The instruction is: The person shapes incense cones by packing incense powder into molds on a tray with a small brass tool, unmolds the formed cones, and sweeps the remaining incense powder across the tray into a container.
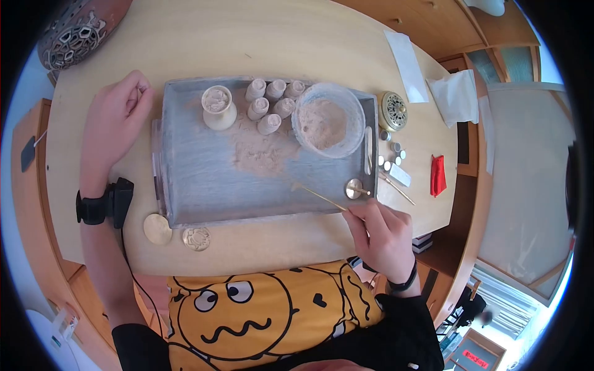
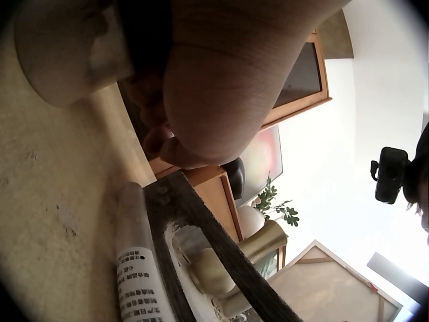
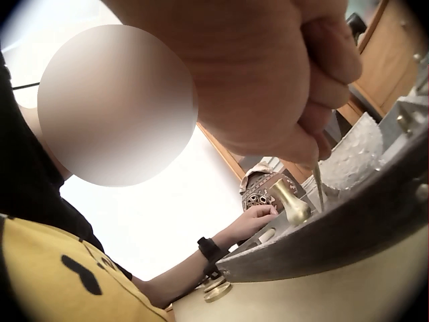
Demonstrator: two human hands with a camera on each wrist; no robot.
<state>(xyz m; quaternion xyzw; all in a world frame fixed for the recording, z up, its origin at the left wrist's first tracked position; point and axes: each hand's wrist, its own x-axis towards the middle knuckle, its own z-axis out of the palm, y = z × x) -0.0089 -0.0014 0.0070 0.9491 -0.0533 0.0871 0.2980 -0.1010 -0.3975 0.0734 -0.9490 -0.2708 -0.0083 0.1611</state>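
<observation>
My right hand pinches the end of a thin brass stick whose small flat tip is over the grey tray. In the right wrist view, that hand hides part of the tray, and the stick points down from its fingertips. My left hand rests on the table left of the tray, fingers loosely curled and holding nothing. Pale powder is spread on the tray floor. A cream vase filled with powder, several small powder-topped bottles and a clear bowl of powder stand along the tray's far side.
A small brass piece lies in the tray's right corner. Two brass discs lie in front of the tray. Right of it are a pierced brass burner, small jars, a brush and a red pouch. A patterned pot stands far left.
</observation>
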